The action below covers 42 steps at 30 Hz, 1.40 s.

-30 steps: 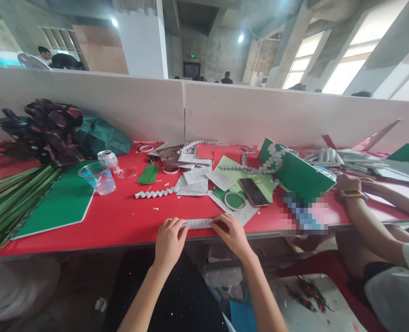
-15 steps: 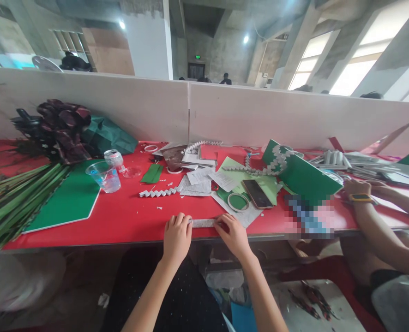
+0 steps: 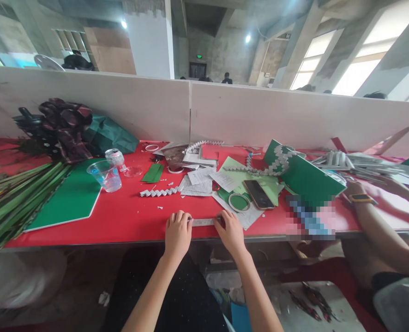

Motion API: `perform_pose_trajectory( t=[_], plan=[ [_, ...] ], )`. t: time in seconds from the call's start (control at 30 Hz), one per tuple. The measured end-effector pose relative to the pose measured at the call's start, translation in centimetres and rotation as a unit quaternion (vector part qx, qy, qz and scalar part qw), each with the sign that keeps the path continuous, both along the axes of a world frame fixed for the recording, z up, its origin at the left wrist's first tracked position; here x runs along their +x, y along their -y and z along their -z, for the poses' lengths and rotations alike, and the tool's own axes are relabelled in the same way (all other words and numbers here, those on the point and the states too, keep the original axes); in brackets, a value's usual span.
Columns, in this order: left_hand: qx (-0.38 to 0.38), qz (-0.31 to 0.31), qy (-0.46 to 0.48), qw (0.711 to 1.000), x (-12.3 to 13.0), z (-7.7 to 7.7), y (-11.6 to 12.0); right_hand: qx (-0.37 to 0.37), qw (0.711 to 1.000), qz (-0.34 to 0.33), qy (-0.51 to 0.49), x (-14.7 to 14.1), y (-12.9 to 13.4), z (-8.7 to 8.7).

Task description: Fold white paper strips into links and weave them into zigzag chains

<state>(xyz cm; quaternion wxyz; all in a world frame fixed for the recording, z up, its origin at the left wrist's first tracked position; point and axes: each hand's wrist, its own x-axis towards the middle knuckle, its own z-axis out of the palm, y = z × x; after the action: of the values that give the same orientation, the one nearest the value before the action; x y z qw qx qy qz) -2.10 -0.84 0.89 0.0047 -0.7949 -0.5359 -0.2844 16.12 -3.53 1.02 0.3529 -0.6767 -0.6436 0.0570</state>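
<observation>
"At the near edge of the red table (image 3: pixel 121 228), what is being held?"

"One narrow printed paper strip (image 3: pixel 203 222). Laid out left to right, its middle seen between the hands."

"State of the fingers?"

"Left end clamped in the closed fingers of the left hand (image 3: pixel 177 235); right end pinched by those of the right hand (image 3: pixel 232 232). Tips partly hidden at both ends."

"Beyond the strip?"

"A short zigzag paper chain (image 3: pixel 159 192), set farther off and to the left. Printed sheets (image 3: pixel 196 188) are heaped just beside its right end. Farther right, a dark phone (image 3: pixel 259 194) is seen lying on pale green paper (image 3: pixel 232 163), a tape roll (image 3: pixel 230 201) near its left side."

"Right side?"

"A green board (image 3: pixel 306 180), propped at a tilt, is touched by a longer paper chain (image 3: pixel 279 161). Past it, a yellow watch (image 3: pixel 361 198) is worn on another person's wrist."

"And left?"

"A flat green board (image 3: pixel 71 198), partly covered by long leaves (image 3: pixel 15 207). By its right side, a clear plastic cup (image 3: pixel 105 176) and a can (image 3: pixel 115 158) are noted."
</observation>
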Motion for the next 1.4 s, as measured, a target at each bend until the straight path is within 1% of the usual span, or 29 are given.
perform_pose_trajectory(
  t=[0.33, 0.5, 0.6, 0.67, 0.8, 0.9, 1.03, 1.17, 1.3, 1.4],
  plan=[
    [0.006, -0.013, -0.002, 1.0, 0.3, 0.3, -0.4, 0.003, 1.0, 0.007, 0.001, -0.3, -0.1, 0.0],
    [0.013, -0.033, -0.026, 0.999, 0.5, 0.4, -0.3, 0.001, 0.999, 0.049, 0.016, -0.8, -0.3, -0.1],
    [0.035, -0.05, -0.04, 0.997, 1.2, 0.1, 0.1, -0.003, 0.998, 0.058, 0.016, -0.8, -0.4, 0.0],
    [0.042, -0.034, -0.046, 0.998, 1.9, -0.3, 0.4, -0.011, 0.998, 0.058, 0.012, -0.7, -0.5, 0.0],
    [0.026, 0.034, -0.055, 0.998, 2.7, -0.6, 0.7, 0.001, 0.999, 0.044, -0.019, -0.3, -0.6, 0.1],
    [0.012, 0.055, -0.06, 0.997, 2.6, 0.0, 1.0, 0.007, 0.999, 0.035, -0.037, -0.2, -0.7, 0.3],
    [-0.003, 0.08, -0.052, 0.995, 1.8, 1.5, 1.8, 0.006, 0.998, 0.039, -0.047, -0.1, -0.8, 0.6],
    [0.017, 0.105, -0.059, 0.993, 1.2, 2.3, 2.5, 0.001, 0.998, 0.026, -0.055, 0.1, -0.8, 0.8],
    [0.051, 0.092, -0.093, 0.99, 1.4, 2.5, 2.9, -0.01, 0.998, 0.031, -0.051, -0.1, -0.5, 0.6],
    [0.061, 0.078, -0.113, 0.989, 1.7, 2.6, 3.0, -0.014, 0.998, 0.034, -0.043, -0.3, -0.3, 0.4]
  ],
)
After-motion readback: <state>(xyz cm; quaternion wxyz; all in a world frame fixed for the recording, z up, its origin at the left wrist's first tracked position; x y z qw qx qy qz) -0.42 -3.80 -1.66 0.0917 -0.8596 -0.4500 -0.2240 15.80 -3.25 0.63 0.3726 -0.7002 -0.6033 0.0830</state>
